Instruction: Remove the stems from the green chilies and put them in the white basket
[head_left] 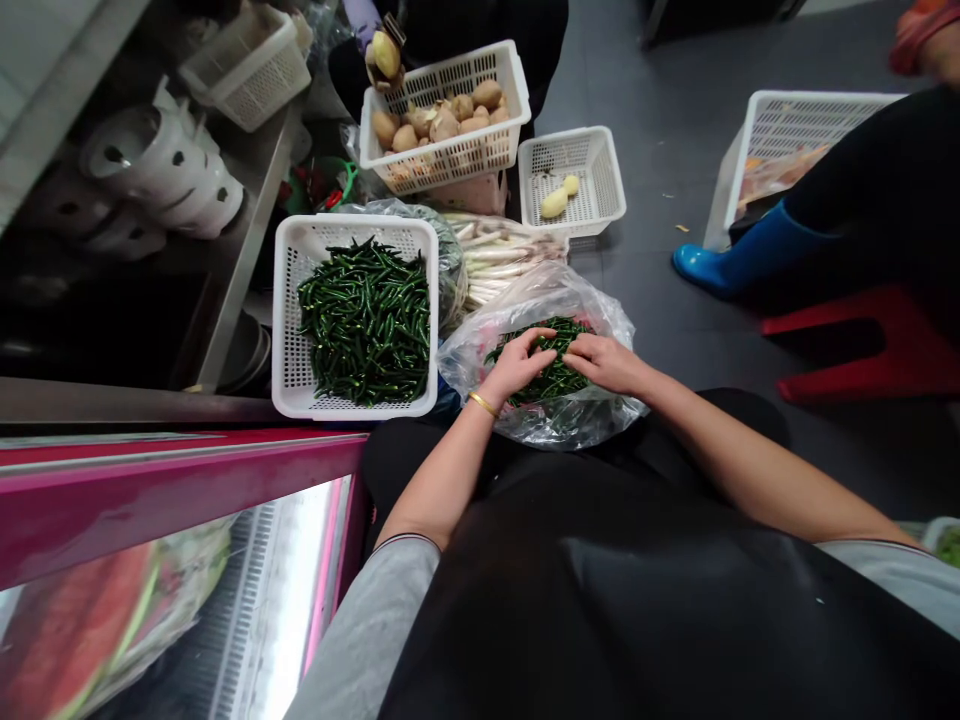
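Observation:
A clear plastic bag [577,425] holding slim green chili peppers [551,380] lies open in front of my lap. My left hand [523,362], with a gold bangle at its wrist, rests over the peppers, its thumb and index finger apart. Close beside it, my right hand [604,360] has its fingers bent and pinched together at the peppers; what lies between the fingertips is too small to make out. To the left stands a white basket [292,370] with a large heap of green chili peppers [367,325].
Behind the bag lie long white-stemmed vegetables [502,255]. Beyond are a crate of potatoes [442,125] and a basket [609,190] with peeled ones. A co-worker's gloved hand [385,65] holds a potato. Rightward are a blue boot [750,250] and red stool [885,350]; a pink-framed case [187,490] borders my left.

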